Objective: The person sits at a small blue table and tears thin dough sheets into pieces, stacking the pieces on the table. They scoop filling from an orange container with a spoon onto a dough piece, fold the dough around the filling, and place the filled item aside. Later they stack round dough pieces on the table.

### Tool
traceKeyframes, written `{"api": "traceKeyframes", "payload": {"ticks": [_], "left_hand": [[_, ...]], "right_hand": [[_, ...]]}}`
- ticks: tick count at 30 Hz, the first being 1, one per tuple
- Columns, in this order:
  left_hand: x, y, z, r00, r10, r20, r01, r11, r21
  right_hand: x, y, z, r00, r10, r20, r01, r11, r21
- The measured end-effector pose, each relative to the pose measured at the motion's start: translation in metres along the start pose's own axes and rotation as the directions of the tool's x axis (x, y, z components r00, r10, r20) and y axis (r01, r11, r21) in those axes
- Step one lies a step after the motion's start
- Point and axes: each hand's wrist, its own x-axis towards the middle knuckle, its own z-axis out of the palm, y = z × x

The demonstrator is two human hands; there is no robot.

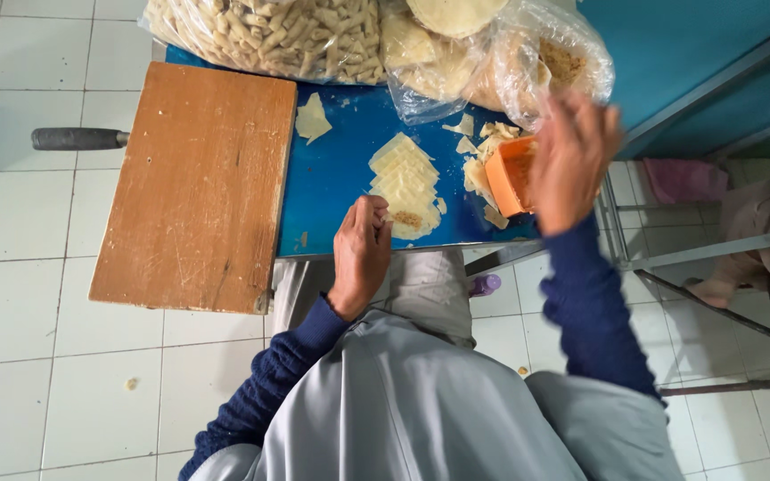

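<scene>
Left hand point(363, 249) pinches the near wrapper point(410, 218) of a row on the blue worktop point(336, 169); right hand point(572, 160), apart, grips the orange tub point(508, 174); best keep filling small and centred

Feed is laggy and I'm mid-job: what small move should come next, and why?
Probably bring the right hand from the tilted orange plastic tub over to the pale dough wrapper with a brown filling dab, which the left hand touches at its edge, since the other fanned wrappers look unfilled.
</scene>
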Motion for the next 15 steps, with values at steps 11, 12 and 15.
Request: {"api": "traceKeyframes", "payload": {"ticks": [11,12,15], "left_hand": [[-0.001,-0.002,-0.001,0.998,-0.060,0.036,0.062,0.996,-0.066],[-0.001,-0.002,-0.001,0.998,-0.059,0.032,0.061,0.996,-0.069],[-0.001,-0.002,-0.001,0.999,-0.033,0.035,0.035,0.998,-0.057]], "right_hand": [[-0.084,-0.092,0.002,0.896,0.138,0.423,-0.339,0.826,0.450],[-0.085,-0.092,0.003,0.894,0.152,0.422,-0.357,0.811,0.464],[-0.087,-0.095,0.003,0.896,0.174,0.408,-0.375,0.788,0.489]]}}
